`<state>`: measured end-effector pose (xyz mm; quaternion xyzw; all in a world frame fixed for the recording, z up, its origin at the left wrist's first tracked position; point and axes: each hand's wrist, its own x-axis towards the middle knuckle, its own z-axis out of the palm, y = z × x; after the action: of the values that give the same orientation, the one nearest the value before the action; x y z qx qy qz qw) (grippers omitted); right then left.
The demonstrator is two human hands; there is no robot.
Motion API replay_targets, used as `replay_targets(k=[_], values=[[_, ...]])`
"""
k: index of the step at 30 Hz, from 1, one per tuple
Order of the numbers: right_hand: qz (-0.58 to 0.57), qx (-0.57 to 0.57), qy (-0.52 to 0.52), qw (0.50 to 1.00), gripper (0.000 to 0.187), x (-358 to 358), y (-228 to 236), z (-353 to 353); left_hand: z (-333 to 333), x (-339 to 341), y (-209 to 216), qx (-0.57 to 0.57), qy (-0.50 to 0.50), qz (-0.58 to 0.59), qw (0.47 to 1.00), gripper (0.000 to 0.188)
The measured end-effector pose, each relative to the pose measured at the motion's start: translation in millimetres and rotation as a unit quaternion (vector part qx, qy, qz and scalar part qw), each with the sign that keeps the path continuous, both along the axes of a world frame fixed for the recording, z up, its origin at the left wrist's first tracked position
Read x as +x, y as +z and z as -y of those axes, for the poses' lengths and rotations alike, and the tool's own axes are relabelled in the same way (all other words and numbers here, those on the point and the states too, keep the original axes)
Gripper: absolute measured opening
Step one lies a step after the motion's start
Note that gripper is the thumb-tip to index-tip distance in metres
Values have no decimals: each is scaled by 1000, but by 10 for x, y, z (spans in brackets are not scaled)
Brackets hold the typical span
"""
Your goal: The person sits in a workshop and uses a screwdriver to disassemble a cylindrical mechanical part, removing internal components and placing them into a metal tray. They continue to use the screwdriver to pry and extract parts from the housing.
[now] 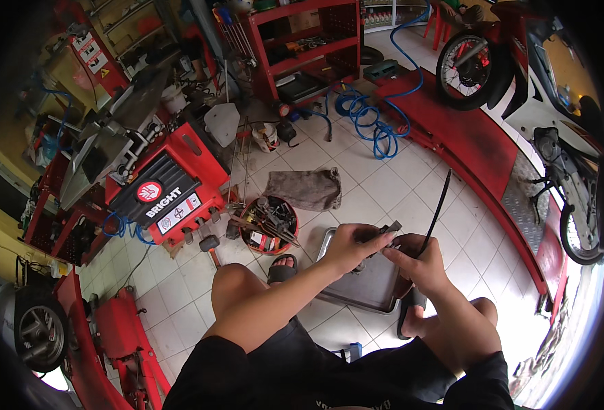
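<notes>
Over a grey metal tray (370, 295) on the floor, my two hands meet in front of me. My left hand (354, 247) is closed on a small dark metal part (392, 227), pinching it near the thumb tip. From the other side my right hand (419, 264) grips the same part, fingers curled and thumb against it. A thin black hose or cable (441, 203) rises stiffly from beside the right hand; whether it joins the part is hidden. More metal shows below the left fingers, mostly covered.
Left of the tray, a round red tub (289, 225) holds several tools beside a hammer (209, 244) and a dark rag (304, 189). A red machine (172, 181) stands left. Blue air hose (377, 130) coils ahead. A red lift (466, 137) bears a motorcycle (548, 116) at right.
</notes>
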<state>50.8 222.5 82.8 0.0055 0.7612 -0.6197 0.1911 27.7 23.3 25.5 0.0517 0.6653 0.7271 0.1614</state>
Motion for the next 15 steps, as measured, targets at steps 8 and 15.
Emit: replay_targets(k=[8, 15], values=[[-12, 19, 8, 1000, 44, 57, 26, -11, -1, 56, -28, 34, 8, 2, 999, 38], [-18, 14, 8, 1000, 40, -18, 8, -68, -29, -16, -41, 7, -25, 24, 999, 38]])
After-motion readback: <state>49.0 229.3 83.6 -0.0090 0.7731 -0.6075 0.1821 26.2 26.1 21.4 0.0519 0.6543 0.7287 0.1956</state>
